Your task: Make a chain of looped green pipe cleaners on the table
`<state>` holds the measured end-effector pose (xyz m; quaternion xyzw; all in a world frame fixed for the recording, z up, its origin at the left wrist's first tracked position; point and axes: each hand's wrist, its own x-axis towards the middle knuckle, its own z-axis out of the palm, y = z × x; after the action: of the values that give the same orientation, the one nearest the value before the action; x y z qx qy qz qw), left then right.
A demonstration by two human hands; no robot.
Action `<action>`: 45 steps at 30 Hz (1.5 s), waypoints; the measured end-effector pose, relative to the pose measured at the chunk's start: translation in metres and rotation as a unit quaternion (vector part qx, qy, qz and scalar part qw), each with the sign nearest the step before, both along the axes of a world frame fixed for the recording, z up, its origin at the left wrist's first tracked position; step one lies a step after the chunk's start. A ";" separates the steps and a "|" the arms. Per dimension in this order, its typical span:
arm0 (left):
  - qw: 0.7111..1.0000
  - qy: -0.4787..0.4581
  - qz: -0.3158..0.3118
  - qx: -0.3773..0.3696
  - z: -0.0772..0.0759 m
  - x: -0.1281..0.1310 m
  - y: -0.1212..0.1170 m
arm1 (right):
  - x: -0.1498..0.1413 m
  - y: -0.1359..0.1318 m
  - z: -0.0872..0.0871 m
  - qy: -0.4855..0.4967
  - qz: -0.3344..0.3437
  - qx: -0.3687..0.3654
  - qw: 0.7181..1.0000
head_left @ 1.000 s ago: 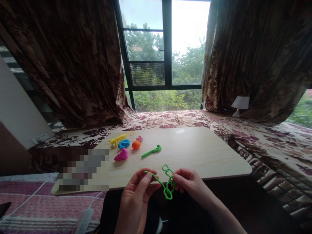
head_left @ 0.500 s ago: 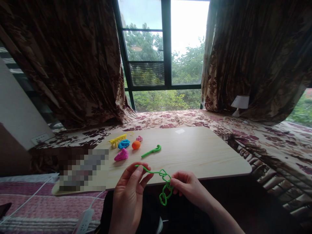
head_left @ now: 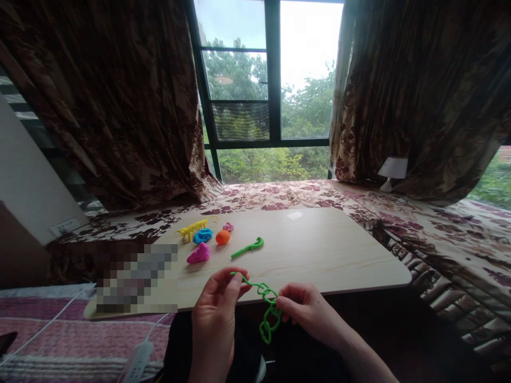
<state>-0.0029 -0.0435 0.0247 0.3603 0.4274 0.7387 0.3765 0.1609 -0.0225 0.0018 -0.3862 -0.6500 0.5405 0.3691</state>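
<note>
A green chain of soft-looking links [head_left: 271,307] dangles at lower centre of the frame, between my hands, its long axis running down from the counter's near edge towards my dark lap. From its top link a thin green strand [head_left: 251,282] slants up and left; whether it passes through that link, I cannot tell. My left hand [head_left: 217,306] pinches the strand's far end between thumb and finger. My right hand [head_left: 307,306], the nearer to the links, pinches the chain's right side. Beyond, on the pale counter [head_left: 327,250], lies a green hooked stick [head_left: 248,248]; further left sit an orange ball [head_left: 223,237] and a magenta lump [head_left: 199,254].
</note>
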 end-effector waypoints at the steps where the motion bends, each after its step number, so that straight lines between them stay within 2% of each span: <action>1: 1.000 0.015 0.003 -0.003 -0.002 0.001 0.000 | 0.000 -0.001 0.001 -0.001 -0.001 0.001 1.000; 4: 0.998 0.056 -0.007 -0.015 -0.008 0.004 0.000 | -0.001 -0.004 0.005 -0.004 -0.006 0.004 1.000; 7: 0.998 0.058 -0.023 -0.026 -0.009 0.005 -0.002 | -0.002 -0.005 0.006 -0.014 -0.017 0.019 1.000; 14: 0.999 0.034 -0.024 -0.010 0.000 0.006 -0.006 | 0.000 -0.003 0.000 -0.044 -0.029 0.031 0.998; 22: 0.999 0.043 -0.022 -0.025 0.002 0.008 -0.003 | -0.002 -0.007 -0.002 -0.075 -0.028 0.067 0.995; 32: 0.995 0.061 -0.053 -0.053 -0.022 0.005 0.002 | -0.001 -0.010 0.000 -0.079 -0.037 0.087 0.992; 37: 0.995 0.025 -0.070 -0.072 -0.024 0.006 0.000 | -0.001 -0.011 0.000 -0.062 -0.046 0.080 0.994; 45: 0.990 -0.083 -0.093 -0.065 -0.011 0.011 -0.004 | -0.006 -0.016 -0.002 -0.053 -0.022 0.063 0.996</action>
<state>0.0080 -0.0472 0.0138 0.3110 0.4064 0.6982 0.5007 0.1546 -0.0390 -0.0002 -0.4047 -0.6930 0.4685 0.3695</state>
